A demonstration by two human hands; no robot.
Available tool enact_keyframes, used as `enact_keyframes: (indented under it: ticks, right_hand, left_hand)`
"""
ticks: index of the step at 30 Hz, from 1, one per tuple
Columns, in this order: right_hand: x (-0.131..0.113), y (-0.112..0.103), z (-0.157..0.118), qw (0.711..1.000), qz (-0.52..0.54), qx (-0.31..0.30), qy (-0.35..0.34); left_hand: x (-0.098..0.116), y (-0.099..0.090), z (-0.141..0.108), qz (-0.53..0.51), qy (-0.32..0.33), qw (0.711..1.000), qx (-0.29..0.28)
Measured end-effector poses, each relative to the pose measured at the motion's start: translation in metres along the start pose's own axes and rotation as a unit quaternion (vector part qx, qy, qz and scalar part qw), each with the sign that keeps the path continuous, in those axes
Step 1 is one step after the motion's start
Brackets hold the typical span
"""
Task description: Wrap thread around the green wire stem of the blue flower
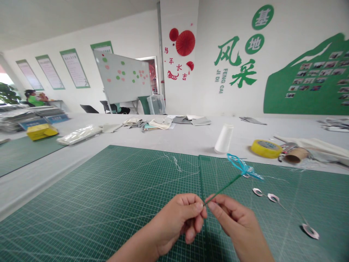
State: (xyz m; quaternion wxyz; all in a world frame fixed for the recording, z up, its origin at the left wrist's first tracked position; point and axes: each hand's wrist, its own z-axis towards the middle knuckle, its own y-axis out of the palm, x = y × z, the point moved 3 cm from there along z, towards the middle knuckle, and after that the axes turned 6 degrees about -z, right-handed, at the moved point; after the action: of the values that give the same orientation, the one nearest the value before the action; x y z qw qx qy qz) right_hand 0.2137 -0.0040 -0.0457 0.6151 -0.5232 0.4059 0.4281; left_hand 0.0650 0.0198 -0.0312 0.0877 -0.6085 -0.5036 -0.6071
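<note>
Over the seam between two green cutting mats (pixel 122 182), my left hand (pixel 181 218) pinches the lower end of a thin green stem (pixel 226 185). Close beside it, my right hand (pixel 234 222) is also closed on the stem, thumb against fingertip. The stem slants up to the right and ends in a light blue looped flower (pixel 244 168), which looks made of wire or thread. To the right of my right hand lie small pale rings (pixel 273 197) joined by a thin strand. Loose white thread (pixel 177 163) rests on the mat.
Behind the mats stand a white thread cone (pixel 224 138), a yellow tape roll (pixel 266 148) and a cardboard tube (pixel 296 155). Fabric pieces (pixel 160 122) lie farther back. At left are a yellow box (pixel 41 131) and a plastic-wrapped pack (pixel 79 134). A person (pixel 35 98) sits far left.
</note>
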Motion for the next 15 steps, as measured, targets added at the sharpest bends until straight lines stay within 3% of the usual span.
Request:
enact_keyframes:
  ticks: [9, 15]
  right_hand:
    - [0.0034, 0.0009, -0.0002, 1.000, 0.019, -0.015, 0.017]
    - [0.0035, 0.0029, -0.0006, 0.997, 0.060, -0.036, 0.039]
  left_hand:
    - [-0.0009, 0.0002, 0.0002, -0.048, -0.031, 0.998, -0.039]
    - [-0.0008, -0.0010, -0.0009, -0.092, -0.055, 0.990, -0.093]
